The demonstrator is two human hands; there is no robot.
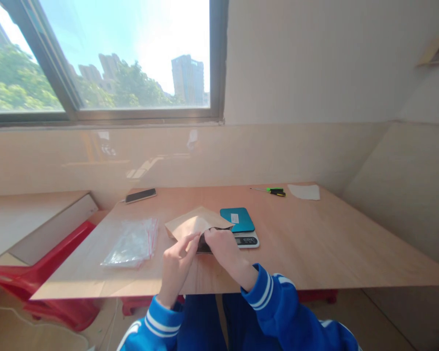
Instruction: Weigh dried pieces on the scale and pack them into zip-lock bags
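Pale counter [332, 239] is spreading below; at lower centre, the left hand [177, 256] is pinching a paper bag [197, 219], the right hand [227, 248] is curling at its mouth (its hold I cannot tell); opening seems done, closing not yet.

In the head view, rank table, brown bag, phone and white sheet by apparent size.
1. Table
2. Brown bag, partly covered
3. Phone and white sheet: too alike to rank
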